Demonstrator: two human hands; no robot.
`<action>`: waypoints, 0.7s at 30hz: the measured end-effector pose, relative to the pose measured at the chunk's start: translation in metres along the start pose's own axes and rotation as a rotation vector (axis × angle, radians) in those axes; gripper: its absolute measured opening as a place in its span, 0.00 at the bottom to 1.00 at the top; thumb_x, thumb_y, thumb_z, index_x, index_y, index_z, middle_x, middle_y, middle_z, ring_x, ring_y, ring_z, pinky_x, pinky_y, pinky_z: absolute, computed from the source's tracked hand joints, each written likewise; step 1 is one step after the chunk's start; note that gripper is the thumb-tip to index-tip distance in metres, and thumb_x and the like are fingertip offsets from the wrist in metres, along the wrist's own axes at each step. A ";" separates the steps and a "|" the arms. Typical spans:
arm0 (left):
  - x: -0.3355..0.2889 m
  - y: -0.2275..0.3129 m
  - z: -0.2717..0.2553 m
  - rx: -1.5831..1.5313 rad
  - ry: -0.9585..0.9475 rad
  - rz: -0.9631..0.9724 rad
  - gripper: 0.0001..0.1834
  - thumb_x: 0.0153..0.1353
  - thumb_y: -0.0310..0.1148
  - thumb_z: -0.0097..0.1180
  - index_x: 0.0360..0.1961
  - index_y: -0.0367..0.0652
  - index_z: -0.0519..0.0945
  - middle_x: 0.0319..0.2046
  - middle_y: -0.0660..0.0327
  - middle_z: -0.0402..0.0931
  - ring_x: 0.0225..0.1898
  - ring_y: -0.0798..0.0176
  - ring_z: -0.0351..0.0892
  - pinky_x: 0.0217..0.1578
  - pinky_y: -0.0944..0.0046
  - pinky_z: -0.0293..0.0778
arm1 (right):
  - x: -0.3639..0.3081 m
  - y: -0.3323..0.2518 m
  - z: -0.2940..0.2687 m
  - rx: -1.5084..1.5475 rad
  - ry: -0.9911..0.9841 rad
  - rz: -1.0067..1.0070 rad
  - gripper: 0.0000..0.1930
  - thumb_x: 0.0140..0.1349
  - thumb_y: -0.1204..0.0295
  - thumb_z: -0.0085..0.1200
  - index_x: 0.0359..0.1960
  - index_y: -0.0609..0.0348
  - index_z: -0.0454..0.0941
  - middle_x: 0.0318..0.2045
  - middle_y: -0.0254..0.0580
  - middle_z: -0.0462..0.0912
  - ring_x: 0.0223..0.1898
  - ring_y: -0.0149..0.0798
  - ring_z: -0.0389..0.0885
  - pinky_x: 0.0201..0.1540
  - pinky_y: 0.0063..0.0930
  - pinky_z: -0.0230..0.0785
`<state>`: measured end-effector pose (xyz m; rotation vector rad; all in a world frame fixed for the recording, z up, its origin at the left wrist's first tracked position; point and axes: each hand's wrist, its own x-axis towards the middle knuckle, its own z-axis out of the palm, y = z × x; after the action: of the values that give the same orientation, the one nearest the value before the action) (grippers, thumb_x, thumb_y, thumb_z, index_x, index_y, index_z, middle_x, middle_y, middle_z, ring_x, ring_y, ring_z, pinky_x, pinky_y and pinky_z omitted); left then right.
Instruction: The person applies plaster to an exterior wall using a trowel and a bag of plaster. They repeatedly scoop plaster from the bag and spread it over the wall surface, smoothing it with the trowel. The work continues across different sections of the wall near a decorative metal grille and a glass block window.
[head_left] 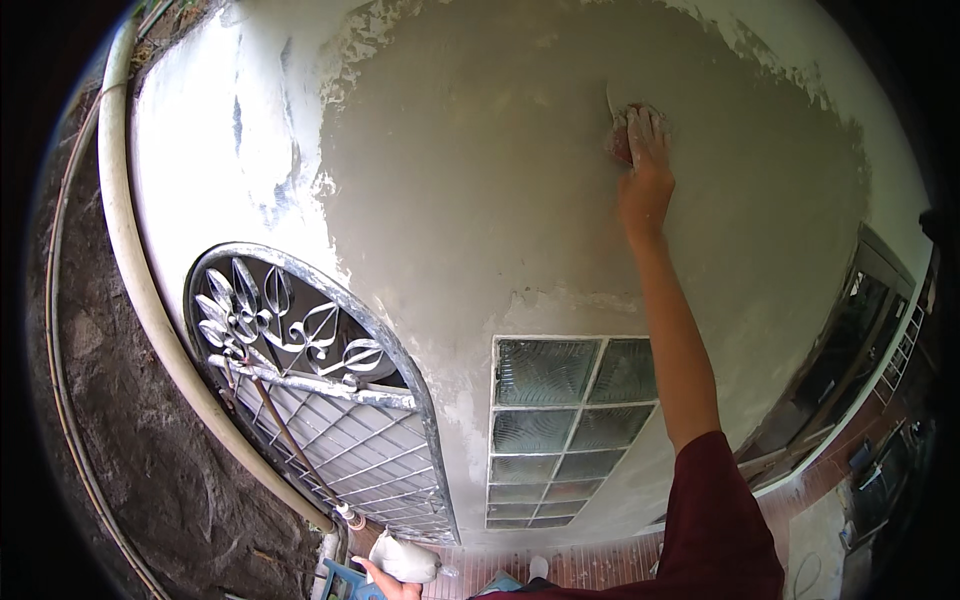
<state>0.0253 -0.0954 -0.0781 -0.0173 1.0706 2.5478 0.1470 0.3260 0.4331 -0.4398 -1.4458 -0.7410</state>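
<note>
High on the wall (480, 180), my right hand (648, 140) is closed round a small reddish flat tool (620, 146). Pale plaster coats the fingers and the tool, and the tool's exact kind is hard to make out. It rests against a wide grey-brown coat of plaster with a ragged edge. At the bottom edge, my left hand (392, 585) is partly cut off, its thumb sticking out to the left. It appears to hold a whitish, plaster-smeared container (405, 558), though most of its fingers are hidden.
An arched metal grille (330, 390) with leaf scrollwork sits at lower left, beside a long pale pipe (150, 270) and dark soil (110, 420). A glass-block window (545, 430) lies below my right arm. At right are a dark-framed opening (835, 350) and a ladder (900, 355).
</note>
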 end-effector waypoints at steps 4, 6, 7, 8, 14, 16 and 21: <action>0.006 0.018 0.018 -0.223 0.078 -0.172 0.45 0.56 0.75 0.47 0.60 0.47 0.72 0.58 0.60 0.74 0.56 0.53 0.73 0.58 0.46 0.70 | -0.053 -0.045 0.035 -0.003 -0.027 0.094 0.36 0.49 0.91 0.49 0.64 0.56 0.69 0.66 0.47 0.67 0.69 0.53 0.62 0.71 0.40 0.54; 0.021 0.030 0.024 -0.304 0.257 -0.385 0.46 0.55 0.75 0.47 0.60 0.47 0.71 0.58 0.60 0.73 0.57 0.54 0.73 0.58 0.47 0.69 | -0.122 -0.095 0.042 0.188 -0.154 0.051 0.34 0.51 0.87 0.50 0.65 0.56 0.69 0.65 0.51 0.67 0.69 0.55 0.60 0.71 0.43 0.53; 0.026 0.034 0.025 -0.355 0.357 -0.482 0.46 0.55 0.75 0.47 0.60 0.47 0.71 0.58 0.60 0.73 0.57 0.54 0.72 0.58 0.47 0.69 | -0.160 -0.123 0.041 0.235 -0.251 -0.016 0.29 0.52 0.82 0.54 0.60 0.58 0.73 0.65 0.51 0.69 0.69 0.55 0.60 0.71 0.45 0.54; 0.031 0.035 0.025 -0.369 0.424 -0.549 0.46 0.55 0.75 0.48 0.60 0.47 0.71 0.58 0.60 0.73 0.57 0.54 0.72 0.58 0.47 0.69 | -0.198 -0.155 0.038 0.421 -0.278 -0.063 0.24 0.52 0.78 0.56 0.54 0.57 0.78 0.63 0.50 0.71 0.69 0.54 0.62 0.71 0.46 0.56; 0.005 0.001 0.004 -0.112 -0.041 -0.105 0.45 0.57 0.74 0.46 0.60 0.46 0.71 0.58 0.60 0.73 0.56 0.54 0.73 0.58 0.48 0.70 | -0.297 -0.227 -0.013 0.702 -0.520 -0.401 0.21 0.55 0.72 0.52 0.53 0.61 0.78 0.60 0.44 0.74 0.65 0.45 0.68 0.72 0.42 0.56; 0.010 0.000 -0.006 -0.154 0.002 -0.155 0.44 0.58 0.73 0.45 0.60 0.46 0.71 0.58 0.60 0.74 0.56 0.54 0.74 0.58 0.48 0.70 | -0.271 -0.206 -0.028 0.812 -0.404 -0.369 0.20 0.55 0.73 0.54 0.51 0.58 0.80 0.59 0.44 0.75 0.65 0.45 0.69 0.70 0.43 0.58; 0.019 0.003 -0.023 -0.101 -0.001 -0.125 0.42 0.60 0.71 0.44 0.61 0.47 0.71 0.58 0.60 0.73 0.56 0.54 0.74 0.58 0.47 0.70 | -0.121 -0.078 -0.030 0.276 -0.119 -0.065 0.24 0.53 0.84 0.55 0.54 0.54 0.79 0.61 0.46 0.75 0.65 0.56 0.68 0.67 0.50 0.62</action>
<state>0.0039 -0.1065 -0.0951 -0.1060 0.9096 2.4864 0.1197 0.2730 0.2986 -0.2275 -1.6540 -0.5628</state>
